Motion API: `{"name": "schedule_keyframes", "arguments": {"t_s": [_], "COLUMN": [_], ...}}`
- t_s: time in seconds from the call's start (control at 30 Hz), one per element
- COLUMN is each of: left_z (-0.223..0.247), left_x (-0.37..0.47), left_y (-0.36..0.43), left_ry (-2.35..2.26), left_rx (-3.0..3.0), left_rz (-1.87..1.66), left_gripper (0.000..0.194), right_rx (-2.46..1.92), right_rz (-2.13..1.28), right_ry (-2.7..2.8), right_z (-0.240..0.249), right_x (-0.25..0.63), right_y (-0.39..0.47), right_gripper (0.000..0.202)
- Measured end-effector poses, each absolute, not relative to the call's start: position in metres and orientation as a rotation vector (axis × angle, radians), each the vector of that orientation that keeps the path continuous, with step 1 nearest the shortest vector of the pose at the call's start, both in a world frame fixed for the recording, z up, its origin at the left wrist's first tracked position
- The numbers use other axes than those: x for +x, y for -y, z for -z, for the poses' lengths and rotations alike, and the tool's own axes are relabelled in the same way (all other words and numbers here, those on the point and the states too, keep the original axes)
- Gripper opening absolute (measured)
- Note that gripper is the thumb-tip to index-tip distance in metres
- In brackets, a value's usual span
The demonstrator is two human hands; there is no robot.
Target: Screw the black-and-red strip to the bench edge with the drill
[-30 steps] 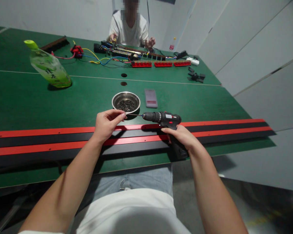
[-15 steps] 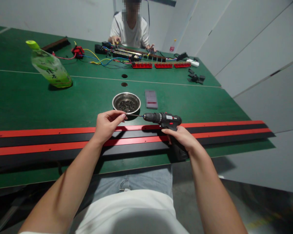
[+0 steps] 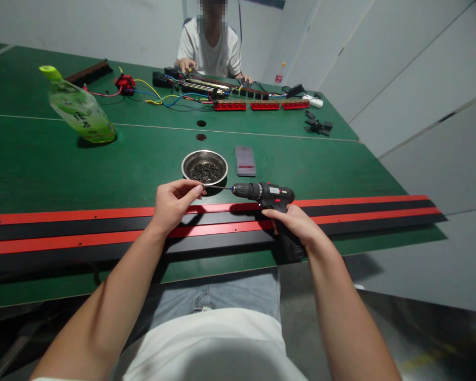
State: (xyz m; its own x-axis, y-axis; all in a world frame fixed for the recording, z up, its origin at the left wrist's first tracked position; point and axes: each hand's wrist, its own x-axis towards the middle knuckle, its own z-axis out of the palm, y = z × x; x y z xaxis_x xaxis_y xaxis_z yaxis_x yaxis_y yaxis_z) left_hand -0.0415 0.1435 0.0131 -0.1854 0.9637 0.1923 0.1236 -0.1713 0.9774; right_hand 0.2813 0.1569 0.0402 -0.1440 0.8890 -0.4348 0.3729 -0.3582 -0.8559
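In the head view, my right hand (image 3: 291, 218) is closed around the handle of a black cordless drill (image 3: 264, 194), its chuck facing left. A long thin driver bit (image 3: 220, 187) extends from the chuck. My left hand (image 3: 176, 201) pinches the bit's far end between thumb and fingertips; whether a small screw is also between them is too small to tell. Just behind the bit stands a round metal bowl (image 3: 185, 161) holding many small dark screws (image 3: 206, 172). Beneath both hands, two long black-and-red strips (image 3: 341, 218) lie along the table's near side, with small holes in their red faces.
A phone-like flat object (image 3: 245, 161) lies right of the bowl on the green table (image 3: 150, 153). A green bottle (image 3: 81, 114) leans at left. Across the table sits a person (image 3: 210, 50) behind wired parts and red strips (image 3: 230, 106). Black pieces (image 3: 319, 127) lie at right.
Both hands and the drill hold nearly the same pose. The view has shifted very slightly. Across the table, the other person's hand on the right of the picture has lowered a little.
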Motion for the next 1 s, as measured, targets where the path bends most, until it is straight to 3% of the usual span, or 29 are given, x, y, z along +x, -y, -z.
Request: {"name": "schedule_keyframes", "arguments": {"t_s": [1.0], "left_z": [-0.0136], "left_x": [-0.0405], "left_y": [-0.1419], "left_ry": [-1.408], "left_rx": [1.379], "left_rz": [-1.45], "left_gripper": [0.023], "right_rx": [-1.762], "right_rz": [-1.49], "right_ry": [1.431], "right_z": [-0.0423], "right_x": [0.2804], "right_y": [-0.1568], "right_gripper": [0.033]}}
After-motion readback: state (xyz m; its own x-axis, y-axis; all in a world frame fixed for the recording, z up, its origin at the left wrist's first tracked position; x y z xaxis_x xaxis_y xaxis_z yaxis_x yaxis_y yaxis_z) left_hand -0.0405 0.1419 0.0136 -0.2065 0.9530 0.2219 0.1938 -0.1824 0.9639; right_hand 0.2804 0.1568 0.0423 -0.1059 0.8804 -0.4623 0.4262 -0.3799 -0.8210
